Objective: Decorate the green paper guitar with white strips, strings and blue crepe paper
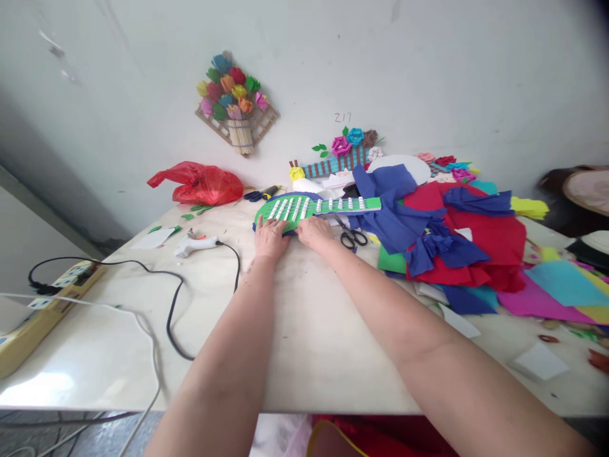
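Observation:
A flat green guitar-shaped craft piece [280, 212] with white strips across it and a blue edge lies on the table, its neck pointing right. At the lower edge of its round body, my left hand [271, 240] grips the rim, fingers on the green face. My right hand [314, 233] is closed on the same edge, a little to the right, with its fingers curled and fingertips partly hidden. Black-handled scissors [353, 238] lie just right of my right hand. A white glue gun [196, 246] rests to the left, its black cord trailing towards me.
Crumpled blue crepe paper [404, 216] and red paper [499, 231] pile up on the right. A red plastic bag [202, 183] sits at the back left. A power strip [57, 298] with cables lies on the left. A paper-flower bouquet [238, 101] hangs on the wall.

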Tool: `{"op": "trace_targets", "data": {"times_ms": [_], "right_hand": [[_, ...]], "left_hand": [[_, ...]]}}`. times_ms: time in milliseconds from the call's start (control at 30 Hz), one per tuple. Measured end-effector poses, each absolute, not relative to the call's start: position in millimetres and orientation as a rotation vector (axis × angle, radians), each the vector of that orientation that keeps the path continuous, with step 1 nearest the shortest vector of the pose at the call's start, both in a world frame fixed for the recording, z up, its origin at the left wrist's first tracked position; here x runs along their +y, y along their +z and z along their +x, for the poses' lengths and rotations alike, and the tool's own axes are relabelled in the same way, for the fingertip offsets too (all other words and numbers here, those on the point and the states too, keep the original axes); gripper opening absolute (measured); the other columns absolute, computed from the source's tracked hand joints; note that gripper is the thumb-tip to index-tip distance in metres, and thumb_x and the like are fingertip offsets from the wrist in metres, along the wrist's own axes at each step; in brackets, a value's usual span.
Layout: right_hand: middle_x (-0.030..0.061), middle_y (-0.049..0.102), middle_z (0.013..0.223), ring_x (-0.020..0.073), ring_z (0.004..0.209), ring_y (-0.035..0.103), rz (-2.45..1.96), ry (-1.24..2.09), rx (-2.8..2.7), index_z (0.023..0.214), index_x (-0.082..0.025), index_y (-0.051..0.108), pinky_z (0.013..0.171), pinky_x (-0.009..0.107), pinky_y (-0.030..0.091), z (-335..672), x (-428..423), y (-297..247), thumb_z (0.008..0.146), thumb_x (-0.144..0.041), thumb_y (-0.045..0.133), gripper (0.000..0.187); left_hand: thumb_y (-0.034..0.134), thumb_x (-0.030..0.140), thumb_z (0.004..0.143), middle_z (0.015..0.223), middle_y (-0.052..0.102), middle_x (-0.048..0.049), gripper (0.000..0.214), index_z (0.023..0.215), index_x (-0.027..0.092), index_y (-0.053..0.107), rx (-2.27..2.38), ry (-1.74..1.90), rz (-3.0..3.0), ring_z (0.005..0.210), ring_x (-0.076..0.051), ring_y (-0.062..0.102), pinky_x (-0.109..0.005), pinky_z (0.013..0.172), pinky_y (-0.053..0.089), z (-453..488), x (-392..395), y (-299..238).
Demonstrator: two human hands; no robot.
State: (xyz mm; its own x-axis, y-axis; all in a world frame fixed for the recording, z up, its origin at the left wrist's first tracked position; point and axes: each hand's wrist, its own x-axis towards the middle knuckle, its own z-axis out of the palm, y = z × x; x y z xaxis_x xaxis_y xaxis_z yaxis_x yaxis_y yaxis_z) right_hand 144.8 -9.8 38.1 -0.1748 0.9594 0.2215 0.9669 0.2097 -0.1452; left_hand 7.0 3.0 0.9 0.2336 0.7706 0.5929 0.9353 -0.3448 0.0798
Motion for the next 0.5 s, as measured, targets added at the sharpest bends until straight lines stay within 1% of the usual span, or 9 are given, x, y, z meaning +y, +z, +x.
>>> {"op": "trace_targets", "data": {"times_ms": [67, 167, 300, 400, 500], "right_hand": [[0.0114, 0.066, 0.099, 0.0231, 0.094, 0.059, -1.813, -0.035, -2.23, 0.097, -0.019, 0.065, 0.077, 0.03, 0.043, 145.2, -9.8, 38.4, 0.083, -0.033, 0.041, 0.031], [0.011, 0.066, 0.099, 0.0227, 0.094, 0.059, -1.812, -0.033, -2.229, 0.096, -0.019, 0.065, 0.076, 0.03, 0.044, 145.7, -8.4, 38.7, 0.083, -0.034, 0.041, 0.031], [0.0113, 0.066, 0.098, 0.0233, 0.094, 0.059, -1.817, -0.06, -2.211, 0.096, -0.018, 0.065, 0.076, 0.03, 0.044, 146.2, -5.1, 41.5, 0.083, -0.036, 0.042, 0.032], [0.0122, 0.065, 0.099, 0.0239, 0.095, 0.059, -1.812, -0.072, -2.232, 0.097, -0.018, 0.065, 0.077, 0.031, 0.044, 147.3, -3.4, 46.3, 0.081, -0.035, 0.044, 0.031], [0.0129, 0.065, 0.099, 0.0239, 0.095, 0.059, -1.805, -0.086, -2.261, 0.096, -0.017, 0.065, 0.078, 0.031, 0.043, 148.6, -2.7, 50.9, 0.08, -0.033, 0.047, 0.03]], "left_hand": [[0.054, 0.025, 0.073, 0.097, 0.066, -0.003, 0.026, 0.096, 0.028, 0.064, -1.579, -0.779, -2.221, 0.102, -0.023, 0.054, -0.045, 0.107, 0.011, 8.6, 3.5, 1.7], [0.051, 0.022, 0.073, 0.098, 0.066, -0.0021, 0.027, 0.095, 0.029, 0.065, -1.567, -0.8, -2.245, 0.099, -0.022, 0.055, -0.045, 0.108, 0.008, 9.4, 3.9, 1.8], [0.051, 0.022, 0.073, 0.102, 0.066, -0.0012, 0.028, 0.095, 0.029, 0.067, -1.567, -0.855, -2.248, 0.097, -0.021, 0.057, -0.047, 0.108, 0.005, 9.6, 2.7, 2.5], [0.051, 0.022, 0.073, 0.1, 0.066, 0.0016, 0.028, 0.094, 0.032, 0.067, -1.576, -0.835, -2.226, 0.094, -0.02, 0.058, -0.047, 0.108, 0.004, 10.4, 0.8, 3.8], [0.05, 0.022, 0.073, 0.097, 0.067, 0.0014, 0.028, 0.094, 0.031, 0.067, -1.547, -0.827, -2.212, 0.092, -0.019, 0.059, -0.046, 0.109, 0.003, 10.9, 0.0, 3.8]]}}
